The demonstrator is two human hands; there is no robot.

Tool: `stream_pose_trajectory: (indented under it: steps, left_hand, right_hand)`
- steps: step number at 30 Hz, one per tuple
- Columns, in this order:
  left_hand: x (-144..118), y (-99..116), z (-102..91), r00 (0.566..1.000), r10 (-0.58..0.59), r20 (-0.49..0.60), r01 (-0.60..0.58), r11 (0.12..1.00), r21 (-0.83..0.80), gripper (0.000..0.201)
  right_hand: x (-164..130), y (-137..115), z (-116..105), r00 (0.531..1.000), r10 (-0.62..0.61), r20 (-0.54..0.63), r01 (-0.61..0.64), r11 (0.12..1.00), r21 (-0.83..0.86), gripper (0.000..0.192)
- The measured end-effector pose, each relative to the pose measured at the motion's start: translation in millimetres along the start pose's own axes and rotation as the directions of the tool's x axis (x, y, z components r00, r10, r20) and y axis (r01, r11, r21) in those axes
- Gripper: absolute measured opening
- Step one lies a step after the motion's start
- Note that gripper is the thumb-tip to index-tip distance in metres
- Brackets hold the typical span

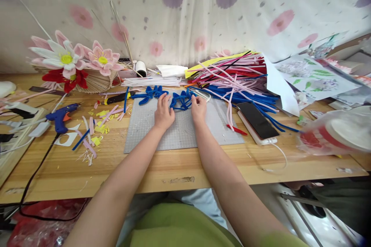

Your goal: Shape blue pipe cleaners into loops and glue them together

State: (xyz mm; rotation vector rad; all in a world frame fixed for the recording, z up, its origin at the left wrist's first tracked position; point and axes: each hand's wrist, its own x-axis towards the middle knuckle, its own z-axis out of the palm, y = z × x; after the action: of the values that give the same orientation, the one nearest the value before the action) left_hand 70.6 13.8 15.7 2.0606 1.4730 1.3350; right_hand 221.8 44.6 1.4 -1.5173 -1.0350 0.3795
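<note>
Gray mat open along near edge; right hand holds blue petals.

Left hand: just left of the frame's centre, back upward, fingers loosely bent and slightly parted, pointing up the frame.
Right hand: just right of centre, apart from the other, fingers curled and drawn close together.
Left arm: bare, slanting in from the lower left.
Right arm: bare, stretched from the lower right.
</note>
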Motion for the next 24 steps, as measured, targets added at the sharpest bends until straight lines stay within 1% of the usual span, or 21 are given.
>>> stream_pose_trajectory:
  steps: [3,8,10,12,13,15,17,18,20,22,23,24]
  left_hand:
    - [-8.9,-9.1,-19.1,0.998,-0.043,-0.052,0.044,0.999,0.019,0.049]
    - [-18.7,-20.1,-46.1,0.981,-0.129,-0.144,0.132,0.991,0.005,0.039]
    - [-17.4,-25.3,-55.2,0.961,-0.188,-0.202,0.197,0.98,0.025,0.026]
    - [-14.5,-32.0,-62.2,0.933,-0.251,-0.257,0.279,0.957,0.077,0.009]
    - [-13.3,-35.5,-64.5,0.922,-0.277,-0.271,0.316,0.942,0.111,0.01]
    - [-12.2,-41.8,-66.8,0.91,-0.307,-0.279,0.36,0.919,0.16,0.021]
    - [-12.0,-46.2,-66.8,0.917,-0.313,-0.248,0.361,0.914,0.183,0.028]
    - [-11.2,-48.1,-66.7,0.924,-0.307,-0.227,0.351,0.917,0.19,0.028]
    - [-5.6,-52.4,-67.8,0.938,-0.283,-0.2,0.323,0.922,0.213,0.02]
    - [8.0,-59.9,-71.7,0.954,-0.234,-0.186,0.278,0.924,0.264,0.01]
    - [17.7,-65.1,-74.6,0.96,-0.212,-0.181,0.259,0.919,0.298,0.013]
    - [28.8,-71.1,-77.7,0.971,-0.188,-0.15,0.228,0.916,0.331,0.02]
  right_hand:
    - [-2.0,-0.9,1.3,1.0,-0.025,0.01,0.025,1.0,-0.005,0.028]
    - [-11.8,-9.1,5.2,0.998,-0.052,0.022,0.052,0.999,0.005,0.017]
    - [-15.7,-12.1,6.5,0.997,-0.066,0.027,0.065,0.998,0.007,0.018]
    - [-18.3,-13.6,7.2,0.997,-0.067,0.04,0.067,0.998,0.002,0.022]
    - [-19.1,-13.8,7.5,0.997,-0.066,0.05,0.066,0.998,0.001,0.025]
    - [-20.1,-13.5,7.8,0.996,-0.053,0.072,0.053,0.999,-0.002,0.031]
    - [-20.7,-12.7,8.1,0.995,-0.027,0.097,0.027,1.0,-0.008,0.038]
    - [-21.1,-12.3,8.3,0.994,-0.013,0.106,0.015,1.0,-0.015,0.04]
    - [-22.3,-12.1,8.8,0.994,0.0,0.113,0.004,1.0,-0.03,0.041]
    - [-23.5,-12.6,9.1,0.994,-0.024,0.103,0.027,0.999,-0.027,0.038]
    - [-24.0,-13.2,9.2,0.995,-0.043,0.095,0.045,0.999,-0.019,0.036]
    - [-24.3,-13.9,9.1,0.995,-0.06,0.086,0.061,0.998,-0.01,0.034]
